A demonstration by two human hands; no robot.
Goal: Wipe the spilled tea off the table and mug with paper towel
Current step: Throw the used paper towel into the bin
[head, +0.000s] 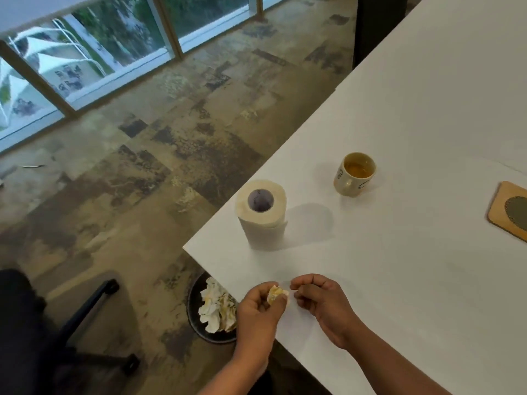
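A: From the head view, what's there to count?

B: One mug (354, 173) with tea in it, standing on the white tabletop (413, 252). One paper towel roll (261, 213) upright near the corner. One wooden coaster (510, 212), cut off at the right edge.

A: And the hands?

B: Two. The left hand (261, 307) pinches a small tea-stained paper towel wad (277, 293) over the tabletop's near edge. The right hand (320, 299) sits just beside it, fingers curled; whether they touch the wad, I cannot tell.

A: Anything below?

B: One dark bin (199, 315) on the floor, partly hidden by the tabletop, holding several crumpled stained towels (216, 307); their number is unclear. One chair (34, 332), cropped and blurred.
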